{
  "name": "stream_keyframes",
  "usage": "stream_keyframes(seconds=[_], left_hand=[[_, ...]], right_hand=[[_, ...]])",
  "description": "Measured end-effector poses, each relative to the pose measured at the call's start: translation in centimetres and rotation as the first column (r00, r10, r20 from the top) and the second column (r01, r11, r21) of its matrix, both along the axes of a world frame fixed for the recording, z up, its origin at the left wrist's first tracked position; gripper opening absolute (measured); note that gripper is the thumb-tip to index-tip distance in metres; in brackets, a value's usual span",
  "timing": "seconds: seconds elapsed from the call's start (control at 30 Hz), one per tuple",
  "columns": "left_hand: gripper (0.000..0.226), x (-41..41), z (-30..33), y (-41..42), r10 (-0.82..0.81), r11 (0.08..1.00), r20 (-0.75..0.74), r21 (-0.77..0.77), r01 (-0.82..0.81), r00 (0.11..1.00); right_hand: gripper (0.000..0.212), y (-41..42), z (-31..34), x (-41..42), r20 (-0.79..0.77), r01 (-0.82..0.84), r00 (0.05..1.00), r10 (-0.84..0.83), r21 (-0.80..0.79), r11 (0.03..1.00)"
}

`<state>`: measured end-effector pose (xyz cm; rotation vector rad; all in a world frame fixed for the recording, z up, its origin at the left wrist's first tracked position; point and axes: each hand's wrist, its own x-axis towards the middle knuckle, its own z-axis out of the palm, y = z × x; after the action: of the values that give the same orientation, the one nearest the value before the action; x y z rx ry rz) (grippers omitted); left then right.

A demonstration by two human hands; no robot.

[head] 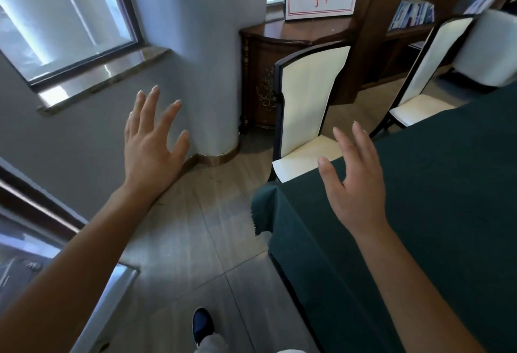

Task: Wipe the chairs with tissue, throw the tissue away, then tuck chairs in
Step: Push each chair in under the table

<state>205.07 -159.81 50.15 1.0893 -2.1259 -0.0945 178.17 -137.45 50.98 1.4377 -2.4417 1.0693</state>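
A cream-cushioned chair with a dark frame (306, 95) stands at the near end of the green-clothed table (436, 185), its seat partly under the cloth. Another cream chair (428, 73) stands farther along the table, and a third one (486, 48) at the far right. My left hand (152, 140) is raised over the floor, fingers spread, holding nothing. My right hand (355, 182) hovers above the table corner, just short of the near chair's seat, fingers apart and empty. No tissue is in view.
A round white pillar (207, 59) rises left of the near chair, with a carved wooden cabinet (265, 73) behind it. A window and stone sill (106, 73) line the left wall. Grey floor tiles (195, 241) run between wall and table. My shoe (202, 324) shows below.
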Motion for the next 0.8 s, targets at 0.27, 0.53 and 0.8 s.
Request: stream_keyframes(seconds=[0.27, 0.53, 0.8], left_hand=[[0.055, 1.1, 0.4, -12.2, -0.068, 0.998, -0.028, 0.010, 0.068, 0.997], [0.063, -1.4, 1.6, -23.5, -0.143, 0.990, 0.052, 0.011, 0.143, 0.988], [0.064, -8.5, 0.8, -34.4, -0.202, 0.979, 0.110, 0.022, 0.201, 0.973]], right_hand=[[0.058, -9.1, 1.2, 2.5, -0.040, 0.094, 0.995, -0.094, -0.001, 0.996], [0.056, -19.8, 1.1, 2.1, -0.075, 0.153, 0.985, -0.156, -0.050, 0.987], [0.059, -30.0, -0.3, -3.5, -0.052, 0.224, 0.972, -0.228, -0.074, 0.972]])
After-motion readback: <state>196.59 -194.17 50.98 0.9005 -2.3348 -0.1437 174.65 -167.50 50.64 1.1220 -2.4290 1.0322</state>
